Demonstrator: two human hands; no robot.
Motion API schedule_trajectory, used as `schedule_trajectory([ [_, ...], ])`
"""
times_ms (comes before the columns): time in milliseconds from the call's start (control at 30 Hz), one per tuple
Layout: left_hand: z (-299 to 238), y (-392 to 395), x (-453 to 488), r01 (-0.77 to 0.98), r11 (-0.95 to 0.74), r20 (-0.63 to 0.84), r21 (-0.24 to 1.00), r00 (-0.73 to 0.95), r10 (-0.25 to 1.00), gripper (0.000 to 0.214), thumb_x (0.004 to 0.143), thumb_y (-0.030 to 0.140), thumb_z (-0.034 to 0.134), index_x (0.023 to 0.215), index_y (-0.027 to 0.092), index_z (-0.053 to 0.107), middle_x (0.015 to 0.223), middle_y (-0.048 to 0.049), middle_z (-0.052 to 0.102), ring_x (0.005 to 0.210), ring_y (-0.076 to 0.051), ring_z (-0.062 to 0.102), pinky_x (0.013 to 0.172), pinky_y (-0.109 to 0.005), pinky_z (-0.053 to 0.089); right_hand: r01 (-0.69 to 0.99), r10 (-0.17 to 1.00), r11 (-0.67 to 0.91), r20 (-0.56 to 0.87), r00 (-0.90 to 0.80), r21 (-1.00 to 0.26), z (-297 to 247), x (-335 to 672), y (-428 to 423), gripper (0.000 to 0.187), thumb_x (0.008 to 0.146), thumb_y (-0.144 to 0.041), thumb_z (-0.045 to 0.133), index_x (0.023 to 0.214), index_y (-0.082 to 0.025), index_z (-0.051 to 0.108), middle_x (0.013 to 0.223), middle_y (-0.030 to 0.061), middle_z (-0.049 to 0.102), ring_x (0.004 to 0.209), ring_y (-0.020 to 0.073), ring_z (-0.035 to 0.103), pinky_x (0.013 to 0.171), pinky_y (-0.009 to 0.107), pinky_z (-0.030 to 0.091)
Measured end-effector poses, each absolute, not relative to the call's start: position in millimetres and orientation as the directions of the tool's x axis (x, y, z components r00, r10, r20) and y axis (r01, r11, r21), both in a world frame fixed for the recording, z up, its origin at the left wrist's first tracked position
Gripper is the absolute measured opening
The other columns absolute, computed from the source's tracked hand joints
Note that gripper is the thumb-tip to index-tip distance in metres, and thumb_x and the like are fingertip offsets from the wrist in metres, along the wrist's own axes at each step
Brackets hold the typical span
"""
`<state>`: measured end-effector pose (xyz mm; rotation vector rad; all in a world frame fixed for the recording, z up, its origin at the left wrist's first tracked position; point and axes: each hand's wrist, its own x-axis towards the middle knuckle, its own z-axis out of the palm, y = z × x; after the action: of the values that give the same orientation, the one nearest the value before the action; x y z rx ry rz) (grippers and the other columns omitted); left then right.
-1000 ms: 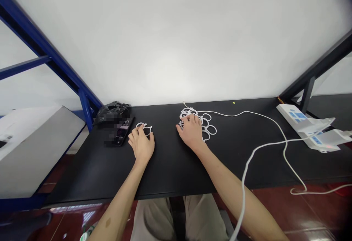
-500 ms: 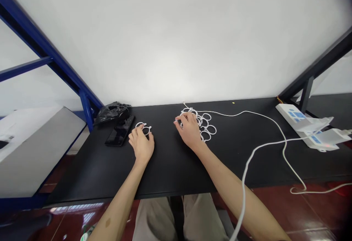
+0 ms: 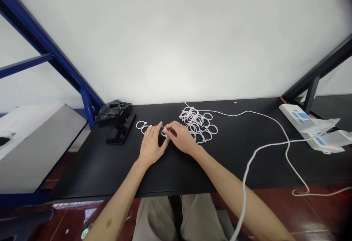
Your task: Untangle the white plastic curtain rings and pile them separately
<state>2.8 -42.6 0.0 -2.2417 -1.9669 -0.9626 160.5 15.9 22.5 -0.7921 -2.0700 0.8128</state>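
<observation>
- Two hands meet over the black tabletop (image 3: 192,167) — the left hand (image 3: 151,147) and the right hand (image 3: 183,141) are fingertip to fingertip around one small white plastic ring (image 3: 165,132).
- Right hand: thumb and forefinger are closed on the ring, pinching it from its right side just above the surface.
- Left hand: its fingertips touch the same ring from the left. Whether they clamp it or only steady it is too small to tell.
- Ring in the grip: it sits between the two hands, equally near to both. Its plane and any opening in it cannot be made out.
- Right of the grip and a little farther from the person lies a loose heap of white plastic rings (image 3: 199,124), just beside the right hand's knuckles — the right hand is the nearer one to it.
- Left of the grip, near the left fingertips but apart from them, lies a pair of white plastic rings (image 3: 143,126), side by side in a row running left to right.
- Farther left lie a flat black phone (image 3: 120,134) and a crumpled black plastic bag (image 3: 112,110). A thin white cable (image 3: 247,114) trails off to the right beyond the heap.
</observation>
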Motion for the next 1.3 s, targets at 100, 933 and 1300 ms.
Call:
schedule_trajectory([
  [100,0,-42,1,0.893,-0.224,0.418,0.39,0.045,0.907,0.044,0.094,0.035,0.052,0.135,0.022,0.047,0.121,-0.0091,0.063,0.115,-0.027,0.054,0.099,-0.045,0.046,0.262,0.742,0.601,0.406,-0.534,-0.755,22,160,16,0.014,0.097,-0.028,0.052,0.101,-0.02,0.063,0.097,0.0035,0.064,0.078,0.0125,0.063,0.078,0.028,0.053],
  [933,-7,-39,-4,0.849,-0.173,0.398,0.499,-0.048,0.916,0.043,0.092,0.04,0.057,0.131,0.023,0.05,0.117,-0.0089,0.063,0.113,-0.025,0.06,0.095,-0.042,0.05,0.525,0.694,0.708,0.328,-0.641,-0.472,10,163,26,0.019,0.095,-0.016,0.052,0.1,-0.018,0.07,0.095,0.0069,0.07,0.088,0.019,0.057,0.084,0.034,0.048],
  [1300,-8,-38,-4,0.836,-0.146,0.387,0.529,-0.085,0.918,0.044,0.092,0.041,0.056,0.131,0.022,0.05,0.114,-0.0083,0.064,0.11,-0.025,0.061,0.094,-0.041,0.05,0.444,0.726,0.635,0.292,-0.622,-0.632,13,162,26,0.017,0.092,-0.014,0.055,0.104,-0.02,0.067,0.101,0.0045,0.072,0.094,0.0185,0.061,0.086,0.034,0.048],
])
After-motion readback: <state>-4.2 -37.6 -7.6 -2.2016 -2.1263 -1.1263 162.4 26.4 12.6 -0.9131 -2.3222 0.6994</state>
